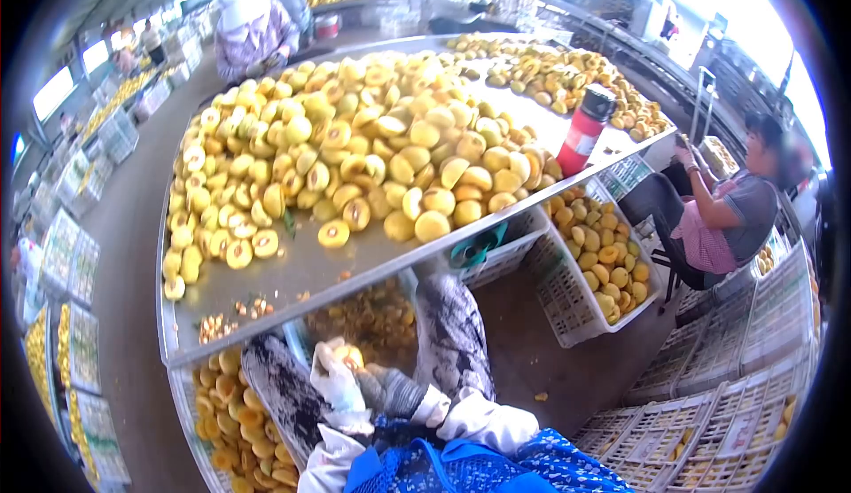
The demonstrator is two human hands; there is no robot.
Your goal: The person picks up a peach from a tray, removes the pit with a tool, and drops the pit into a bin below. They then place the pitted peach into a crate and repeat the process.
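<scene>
My left hand (pixel 335 379), in a white glove, is closed around a yellow peach (pixel 348 354) just below the front edge of the metal table (pixel 292 280). My right hand (pixel 393 392), in a grey glove with a white sleeve cover, presses against the same peach from the right with curled fingers. Whether it grips anything is hidden. Both hands hover over my knees in patterned trousers. The tabletop above them carries a large heap of halved peaches (pixel 355 147).
A white crate of peaches (pixel 585 302) stands under the table at right, another crate of fruit (pixel 232 426) at lower left. A red bottle (pixel 581 134) stands on the table. A seated person (pixel 722 214) is at right, others work at the far end. Empty crates are stacked at lower right.
</scene>
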